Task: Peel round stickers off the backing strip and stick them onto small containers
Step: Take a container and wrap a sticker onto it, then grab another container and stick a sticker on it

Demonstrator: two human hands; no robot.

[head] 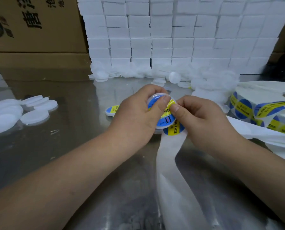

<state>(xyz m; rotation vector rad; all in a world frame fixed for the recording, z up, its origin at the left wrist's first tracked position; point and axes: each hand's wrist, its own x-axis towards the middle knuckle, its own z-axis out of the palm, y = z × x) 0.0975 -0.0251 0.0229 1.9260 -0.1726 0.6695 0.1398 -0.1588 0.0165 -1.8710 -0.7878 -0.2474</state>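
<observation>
The left thumb [162,103] lies flat across a sticker [151,105], pressing it onto the face of a container [155,96], while the other fingers of the left hand [135,117] curl round the container's rim from behind and clamp it. Touching that thumb from the right, the right thumb [175,109] and forefinger close together on the sticker's yellow edge, and the remaining fingers of the right hand [206,120] fold into the palm. So the sticker sits at frame centre between the two thumbs, its yellow band running slantwise from upper right to lower left; it looks partly stuck down, with the right edge yet to be smoothed. Just under it a second labelled container [166,121] seems to be stacked in the same grip, though the palm hides how. Directly below the right thumb lies the next sticker [174,129] on the strip [170,163], whose long axis runs from the hands down to the bottom edge of the frame. That next sticker is nearer the right hand, which I judge would reach it with a short drop of the thumb. One finished container [111,110] rests on the table [72,146] just left of the left hand. Bare lids [14,115] lie at mid left, the roll [263,112] at mid right, more blanks [138,72] heaped at the back against foam blocks [171,30], and boxes [30,30] at upper left.
</observation>
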